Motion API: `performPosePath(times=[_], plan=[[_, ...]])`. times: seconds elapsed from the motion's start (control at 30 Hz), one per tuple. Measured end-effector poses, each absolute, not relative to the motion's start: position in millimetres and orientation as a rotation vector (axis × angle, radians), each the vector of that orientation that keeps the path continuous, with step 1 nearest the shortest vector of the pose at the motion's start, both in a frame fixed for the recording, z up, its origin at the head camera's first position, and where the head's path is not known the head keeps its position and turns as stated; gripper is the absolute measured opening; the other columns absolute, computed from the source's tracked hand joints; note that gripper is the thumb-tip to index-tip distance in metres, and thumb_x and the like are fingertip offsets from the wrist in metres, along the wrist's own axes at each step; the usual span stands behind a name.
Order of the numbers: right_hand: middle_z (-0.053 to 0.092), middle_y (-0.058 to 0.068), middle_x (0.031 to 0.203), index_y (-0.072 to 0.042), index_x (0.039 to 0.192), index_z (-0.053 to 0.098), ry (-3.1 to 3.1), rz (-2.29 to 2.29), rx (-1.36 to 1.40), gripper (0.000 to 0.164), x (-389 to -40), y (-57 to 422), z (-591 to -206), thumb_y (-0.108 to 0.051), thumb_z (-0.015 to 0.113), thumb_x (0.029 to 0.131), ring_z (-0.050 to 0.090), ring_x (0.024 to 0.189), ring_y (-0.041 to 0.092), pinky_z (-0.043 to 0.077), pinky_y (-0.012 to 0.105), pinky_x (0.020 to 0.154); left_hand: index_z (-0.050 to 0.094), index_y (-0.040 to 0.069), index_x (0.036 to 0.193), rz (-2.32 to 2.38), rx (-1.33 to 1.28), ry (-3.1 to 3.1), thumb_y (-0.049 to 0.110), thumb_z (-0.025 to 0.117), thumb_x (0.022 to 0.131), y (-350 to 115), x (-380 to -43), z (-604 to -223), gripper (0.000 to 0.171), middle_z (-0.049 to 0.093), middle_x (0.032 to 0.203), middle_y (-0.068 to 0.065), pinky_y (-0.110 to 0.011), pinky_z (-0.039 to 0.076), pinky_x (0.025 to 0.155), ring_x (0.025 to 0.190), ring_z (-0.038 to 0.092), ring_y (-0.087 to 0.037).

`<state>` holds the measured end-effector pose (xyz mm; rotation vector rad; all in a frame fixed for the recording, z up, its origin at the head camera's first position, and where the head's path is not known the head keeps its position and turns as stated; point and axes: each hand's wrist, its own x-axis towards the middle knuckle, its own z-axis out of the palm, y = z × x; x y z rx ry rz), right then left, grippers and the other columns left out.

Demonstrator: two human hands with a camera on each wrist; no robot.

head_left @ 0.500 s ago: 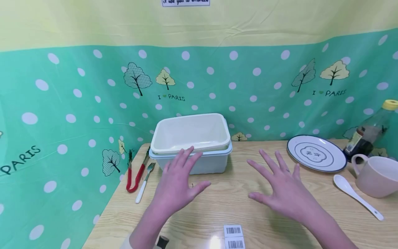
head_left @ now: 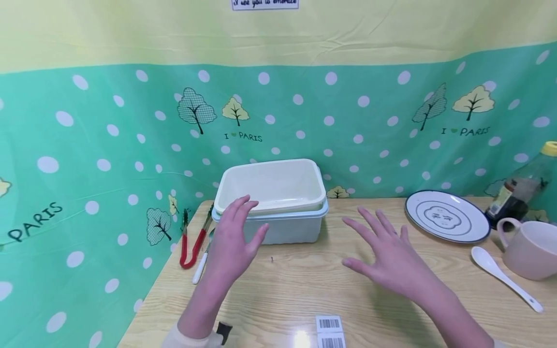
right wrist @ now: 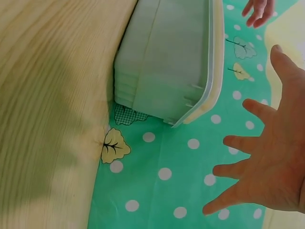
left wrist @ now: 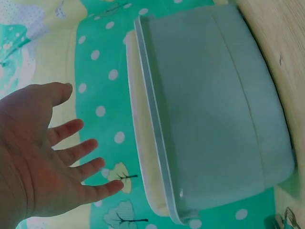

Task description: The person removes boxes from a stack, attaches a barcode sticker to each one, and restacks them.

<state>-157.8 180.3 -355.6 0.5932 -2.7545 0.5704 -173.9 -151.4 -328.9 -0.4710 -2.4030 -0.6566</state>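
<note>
Got a white rectangular plastic tub (head_left: 270,186) nested open-side-up in a pale-blue rectangular plastic bin (head_left: 289,231), just beyond the left hand (head_left: 231,241).

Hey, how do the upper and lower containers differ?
The upper container is white; the lower container is light blue. The upper container sits nested in the lower container, which stands on the table. The upper container's inside shows; the lower container's is mostly hidden. Both look rectangular with rounded corners.

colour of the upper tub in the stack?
The upper tub is white, seen best in the head view, where its inside shows.
</note>
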Motion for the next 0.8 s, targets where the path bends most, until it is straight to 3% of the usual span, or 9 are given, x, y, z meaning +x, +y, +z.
performPosePath(times=[0.8], plan=[[0.027, 0.017, 0.163, -0.026, 0.159, 0.033, -2.777, 0.799, 0.566, 0.079, -211, 156, -356, -0.065, 0.057, 0.094, 0.024, 0.148, 0.043, 0.013, 0.084, 0.102, 0.039, 0.011, 0.149, -0.920, -0.130, -2.494, 0.030, 0.070, 0.096, -193, -206, -345, 0.064, 0.033, 0.158, -0.015, -0.059, 0.036, 0.110, 0.145, 0.030, -0.036]])
